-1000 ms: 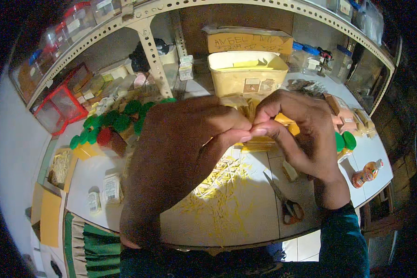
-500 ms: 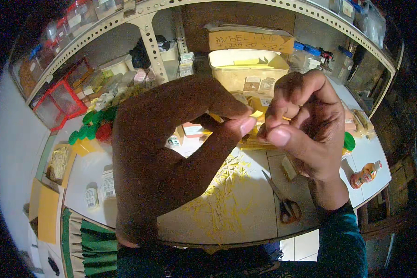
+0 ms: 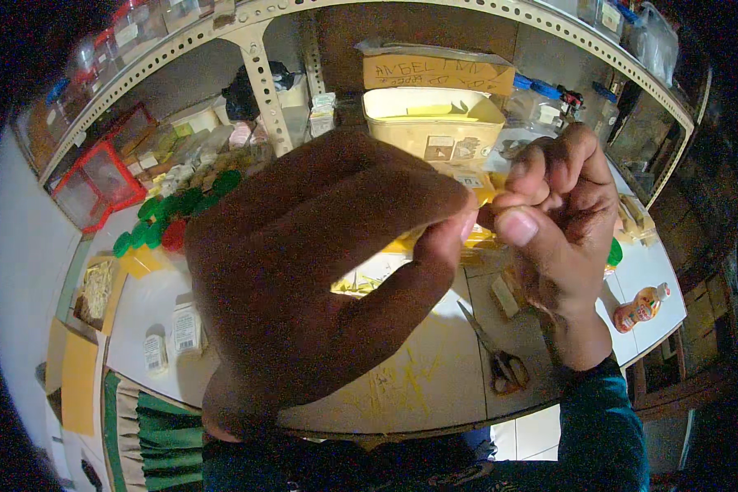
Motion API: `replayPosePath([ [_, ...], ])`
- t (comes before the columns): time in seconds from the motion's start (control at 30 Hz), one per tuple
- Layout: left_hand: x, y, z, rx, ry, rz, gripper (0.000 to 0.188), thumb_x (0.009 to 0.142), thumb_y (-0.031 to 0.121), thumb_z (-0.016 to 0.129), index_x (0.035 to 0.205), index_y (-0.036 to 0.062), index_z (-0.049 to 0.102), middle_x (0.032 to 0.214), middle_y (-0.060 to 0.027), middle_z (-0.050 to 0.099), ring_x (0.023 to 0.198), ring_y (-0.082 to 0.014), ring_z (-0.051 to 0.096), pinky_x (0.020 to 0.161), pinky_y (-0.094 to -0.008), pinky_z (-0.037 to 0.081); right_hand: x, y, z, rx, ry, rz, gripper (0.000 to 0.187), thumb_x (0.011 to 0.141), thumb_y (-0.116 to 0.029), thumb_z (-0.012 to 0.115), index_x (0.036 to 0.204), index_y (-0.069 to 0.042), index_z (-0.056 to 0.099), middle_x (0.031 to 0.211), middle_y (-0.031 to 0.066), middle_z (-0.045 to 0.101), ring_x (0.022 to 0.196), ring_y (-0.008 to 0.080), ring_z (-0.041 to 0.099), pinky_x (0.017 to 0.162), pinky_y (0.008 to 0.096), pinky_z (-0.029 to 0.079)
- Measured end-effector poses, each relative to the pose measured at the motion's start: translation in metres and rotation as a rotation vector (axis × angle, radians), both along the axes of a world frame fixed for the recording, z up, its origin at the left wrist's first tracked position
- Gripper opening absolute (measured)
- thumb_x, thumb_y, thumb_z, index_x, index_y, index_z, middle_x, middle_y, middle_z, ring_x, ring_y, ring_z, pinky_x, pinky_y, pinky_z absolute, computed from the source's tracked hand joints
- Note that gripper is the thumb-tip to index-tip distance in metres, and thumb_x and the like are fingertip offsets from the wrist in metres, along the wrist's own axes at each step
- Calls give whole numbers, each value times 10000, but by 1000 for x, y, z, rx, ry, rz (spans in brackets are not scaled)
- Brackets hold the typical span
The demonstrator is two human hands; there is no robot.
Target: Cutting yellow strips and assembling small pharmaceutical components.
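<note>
My left hand is raised over the table, thumb and forefinger pressed together at the tips. Against those tips come the bent thumb and fingers of my right hand. Whatever they pinch between them is hidden or too small to make out. Thin yellow strips lie scattered on the white tabletop below, partly covered by my left hand. Beneath my right wrist rests a pair of scissors, blades pointing away from me. A small pale block sits just beyond them. Yellow packets show behind the fingertips.
A cream bin with yellow sheets stands at the back under a perforated metal shelf. Green-lidded jars and a red-framed box are at left, two white containers nearer. An orange bottle stands at right.
My left hand has moved right and its fingertips now meet those of my right hand. A small yellow piece that showed at the left fingertips is out of sight.
</note>
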State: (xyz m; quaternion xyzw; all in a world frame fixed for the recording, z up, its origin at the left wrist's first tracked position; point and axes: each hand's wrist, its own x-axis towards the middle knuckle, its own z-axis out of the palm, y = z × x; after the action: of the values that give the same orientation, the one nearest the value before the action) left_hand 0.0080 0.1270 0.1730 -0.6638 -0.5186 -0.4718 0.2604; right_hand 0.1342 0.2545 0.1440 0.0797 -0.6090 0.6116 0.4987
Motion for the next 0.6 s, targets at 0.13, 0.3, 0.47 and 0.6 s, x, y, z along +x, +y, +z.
replayPosePath([
  [0.13, 9, -2, -2, -12, -75, 43, 135, 661, 84, 747, 781, 56, 692, 743, -80, 677, 707, -189, 652, 700, -293, 511, 0, -1, 0, 98, 29, -42, 420, 666, 38, 701, 872, -94, 359, 838, 50, 532, 742, 112, 589, 689, 241, 525],
  [0.3, 10, -7, 1, -63, 12, 126, 146, 664, 100, 760, 791, 60, 699, 758, -74, 686, 713, -175, 661, 714, -289, 512, 2, -2, 0, 188, -3, -207, 431, 659, 21, 732, 863, -91, 370, 812, 51, 559, 740, 114, 588, 679, 224, 508],
  [0.47, 13, -5, -3, -50, -82, 109, 157, 664, 104, 766, 802, 61, 706, 760, -70, 689, 719, -170, 664, 727, -291, 513, 3, -1, -1, 274, 14, -285, 434, 645, 5, 761, 836, -91, 383, 775, 47, 562, 721, 115, 576, 681, 220, 484],
  [0.6, 10, -2, -6, 22, -11, 86, 156, 668, 95, 765, 809, 61, 708, 766, -72, 690, 728, -168, 666, 729, -287, 515, 4, 1, -1, 351, 5, -302, 447, 633, -6, 783, 821, -92, 386, 774, 47, 562, 716, 114, 565, 683, 221, 467],
])
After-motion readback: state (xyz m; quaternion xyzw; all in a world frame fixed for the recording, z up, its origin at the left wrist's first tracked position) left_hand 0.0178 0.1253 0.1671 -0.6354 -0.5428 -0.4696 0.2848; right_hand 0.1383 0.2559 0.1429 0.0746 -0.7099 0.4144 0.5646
